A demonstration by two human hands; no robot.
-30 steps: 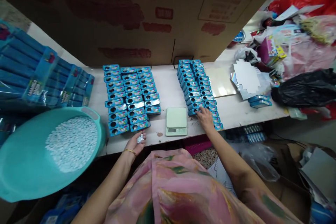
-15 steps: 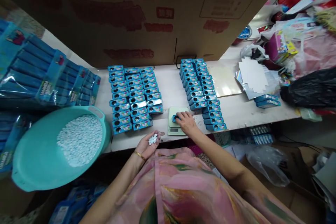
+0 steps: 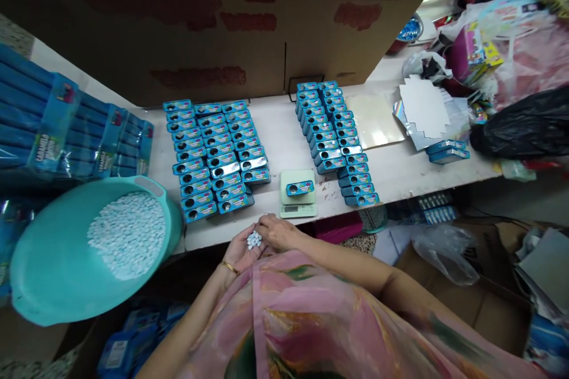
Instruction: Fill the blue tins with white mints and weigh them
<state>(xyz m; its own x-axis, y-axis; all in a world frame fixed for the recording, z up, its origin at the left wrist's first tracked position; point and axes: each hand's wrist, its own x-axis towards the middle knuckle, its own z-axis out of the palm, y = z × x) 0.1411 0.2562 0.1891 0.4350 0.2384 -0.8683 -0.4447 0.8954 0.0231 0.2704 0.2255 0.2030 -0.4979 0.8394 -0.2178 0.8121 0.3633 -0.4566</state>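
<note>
My left hand (image 3: 242, 250) is cupped palm up in front of the table edge, with a small heap of pale candies (image 3: 253, 241) in it. Beside the heap, my right hand (image 3: 279, 233) has its fingers curled together at the left fingertips; what they hold, if anything, is hidden. Just beyond the hands, a small blue tin (image 3: 299, 188) with a dark round opening lies on a pale green kitchen scale (image 3: 297, 209). Rows of similar blue tins (image 3: 222, 157) stand left of the scale, and two more columns (image 3: 326, 145) stand on its right.
A turquoise basin (image 3: 48, 272) with many pale candies is at the left, below wrapped blue packs (image 3: 84, 124). A large cardboard box (image 3: 200, 41) walls off the back of the table (image 3: 284, 130). Cut card (image 3: 424, 106) and a black bag (image 3: 524, 127) lie right.
My right hand has let go of the tin on the scale and moved down and left to the candies in my left hand. The whole view has shifted slightly.
</note>
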